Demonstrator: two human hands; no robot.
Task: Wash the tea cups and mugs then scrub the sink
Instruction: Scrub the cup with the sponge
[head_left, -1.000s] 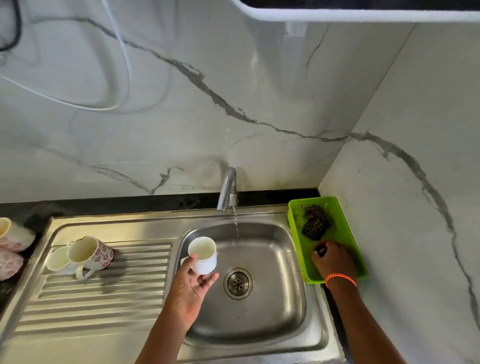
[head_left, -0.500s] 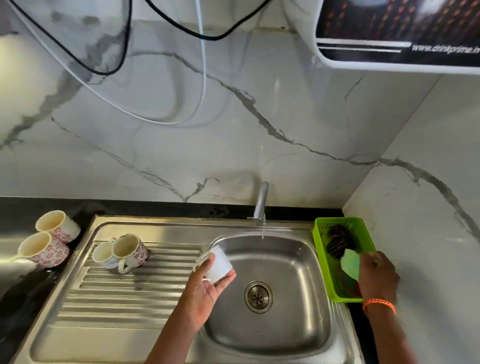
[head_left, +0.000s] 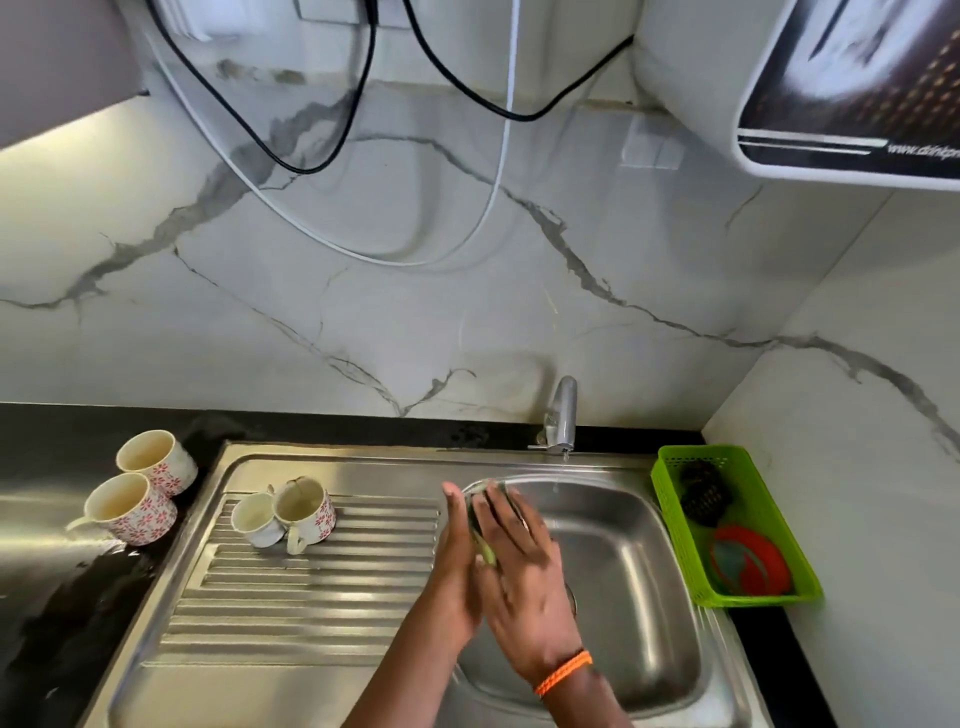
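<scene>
While both hands meet over the sink's left edge, the scene runs near to far:

R hand (head_left: 524, 577): nearest, orange band (head_left: 563, 673) on the wrist; fingers straight and spread, laid over sth held betw. the two hands. Blurred, so grasp is not sure.
L hand (head_left: 454, 566): just left of R hand, palm facing it, fingers straight, tips up; pressed to the same thing.
Thing betw. palms: only a dark-and-pale-green sliver shows (head_left: 480, 535); prob. a scrub pad on a cup, cannot tell which. Cup itself hidden.
Sink (head_left: 639, 571): steel bowl, right of the hands; drain mostly covered by R hand.
Drainboard (head_left: 311, 597): ribbed steel, left of the bowl.
Cups on board: small white cup (head_left: 254, 519) touching a red-flower mug (head_left: 306, 514), both upright-ish, at the board's far left.
Counter cups: two more flower mugs, near one (head_left: 130, 509) and far one (head_left: 156, 460), touching, tilted on black counter (head_left: 57, 613) left of the steel.
Basket (head_left: 670, 499): green, right of sink agst. side wall; holds two dark scrubbers (head_left: 701, 493) at the far end, an orange-red round item (head_left: 748, 566) at the near end.
Tap (head_left: 563, 410): behind the bowl, thin drip under the spout.
Wall (head_left: 363, 312): white marble w/ grey veins.
Cables: black (head_left: 332, 161) and white (head_left: 498, 171) loops hang across the wall.
Appliance (head_left: 852, 88): white-framed, dark front, top right.
</scene>
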